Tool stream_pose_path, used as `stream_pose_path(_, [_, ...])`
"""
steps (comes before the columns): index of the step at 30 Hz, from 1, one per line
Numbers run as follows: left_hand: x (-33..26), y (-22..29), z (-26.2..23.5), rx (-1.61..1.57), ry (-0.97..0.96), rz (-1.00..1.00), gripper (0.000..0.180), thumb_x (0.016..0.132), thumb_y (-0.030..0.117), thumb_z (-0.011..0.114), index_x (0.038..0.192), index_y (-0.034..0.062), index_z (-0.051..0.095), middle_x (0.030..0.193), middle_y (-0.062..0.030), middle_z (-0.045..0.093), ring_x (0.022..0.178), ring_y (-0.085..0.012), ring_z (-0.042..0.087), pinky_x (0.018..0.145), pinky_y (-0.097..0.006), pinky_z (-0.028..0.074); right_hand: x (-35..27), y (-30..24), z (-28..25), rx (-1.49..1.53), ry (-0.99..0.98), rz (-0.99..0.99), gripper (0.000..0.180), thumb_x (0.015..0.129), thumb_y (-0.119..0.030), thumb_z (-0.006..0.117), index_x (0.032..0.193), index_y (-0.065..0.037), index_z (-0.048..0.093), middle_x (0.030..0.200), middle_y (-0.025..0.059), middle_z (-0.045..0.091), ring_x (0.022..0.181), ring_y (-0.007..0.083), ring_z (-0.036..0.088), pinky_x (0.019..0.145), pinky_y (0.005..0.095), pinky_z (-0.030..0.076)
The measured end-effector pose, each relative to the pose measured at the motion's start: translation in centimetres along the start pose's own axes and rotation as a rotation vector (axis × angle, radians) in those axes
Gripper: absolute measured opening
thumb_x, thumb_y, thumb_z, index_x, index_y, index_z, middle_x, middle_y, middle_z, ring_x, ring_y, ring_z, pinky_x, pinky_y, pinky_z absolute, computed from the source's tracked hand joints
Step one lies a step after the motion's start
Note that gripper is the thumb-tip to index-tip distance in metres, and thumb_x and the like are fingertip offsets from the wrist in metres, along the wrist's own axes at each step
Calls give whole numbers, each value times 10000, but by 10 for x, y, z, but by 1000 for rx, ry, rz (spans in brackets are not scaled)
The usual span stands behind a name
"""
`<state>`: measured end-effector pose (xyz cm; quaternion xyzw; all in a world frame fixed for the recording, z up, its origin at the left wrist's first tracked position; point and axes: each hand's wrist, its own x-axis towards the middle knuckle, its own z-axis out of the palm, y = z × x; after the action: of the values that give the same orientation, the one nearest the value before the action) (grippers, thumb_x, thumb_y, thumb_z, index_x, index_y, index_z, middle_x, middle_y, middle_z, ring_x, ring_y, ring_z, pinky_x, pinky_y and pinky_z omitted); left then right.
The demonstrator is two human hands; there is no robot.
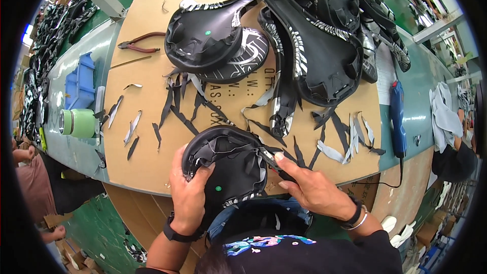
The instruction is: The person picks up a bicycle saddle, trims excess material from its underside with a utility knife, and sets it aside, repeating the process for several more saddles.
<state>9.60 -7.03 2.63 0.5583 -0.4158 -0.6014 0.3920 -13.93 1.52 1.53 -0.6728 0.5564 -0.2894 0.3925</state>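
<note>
1. Your left hand point(188, 193) is wrapped around the near-left edge of the black saddle point(228, 165), which lies underside up at the near edge of the counter point(147, 167) right in front of you. The thumb lies inside the shell and the other fingers curl narrow under the rim — a firm hold.
2. Your right hand point(312, 187) sits at the saddle's right side. Its fingers point(284, 161) are drawn close together, pinched on the black cover material at the rim near the nose. You cannot tell whether a small tool is in that pinch; a dark shape shows just past the fingertips.
3. The saddle bears a small green dot point(218, 189) on its underside, and loose flaps of cover fold over its edge.
4. Beyond your hands the cardboard sheet covering the counter is littered with trimmed strips point(175, 104) of black and grey material, spread from left to right.
5. Farther off lie 2 more upturned saddles point(208, 35) stacked together, and a larger heap of saddles point(324, 30) with zebra-striped trim to the right.
6. A pair of red-handled pliers point(139, 43) lies at the far left of the cardboard, well apart from your hands.
7. A roll of green tape point(78, 123) stands on the left part of the counter, with a blue tray point(78, 83) just beyond it.
8. A blue heat tool point(397, 116) rests on the right — near the strips, untouched.
</note>
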Motion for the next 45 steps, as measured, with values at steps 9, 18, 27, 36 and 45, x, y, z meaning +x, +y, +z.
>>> stream_pose_path(9, [-47,-16,22,162,219,241,383,882,-4,610,1250,-16,502,1140,-68,573,1045,-147,541,950,-277,403,-51,-32,26,104,62,249,602,929,-109,612,1457,-58,326,916,268,651,742,467,609,648,439,493])
stream_pose_path(18, [-101,-60,52,326,417,536,500,928,72,615,1338,-18,343,1191,-112,482,1066,-178,495,959,-298,378,-91,-49,72,318,195,428,610,942,-94,585,1461,-78,266,1146,265,621,796,464,636,684,423,504])
stream_pose_path(27, [-98,-71,28,283,289,549,533,881,9,623,1325,-2,329,1243,-170,411,1139,-256,440,998,-365,346,-13,-33,37,301,504,94,645,882,-33,631,1442,-29,310,1184,223,604,1013,355,649,844,407,509])
stream_pose_path(36, [-95,-61,-6,334,-11,91,269,858,122,706,1057,-31,608,790,-83,676,776,-152,641,746,-312,501,43,4,4,-386,895,-125,434,829,-3,580,1255,-21,502,921,183,640,795,323,642,720,395,516])
stream_pose_path(45, [-58,41,-60,867,-848,228,342,858,168,686,1178,104,586,999,-116,644,828,-294,656,725,-367,525,-92,101,-221,-348,1574,486,458,914,-109,569,1353,-37,460,915,63,638,645,91,571,497,250,486])
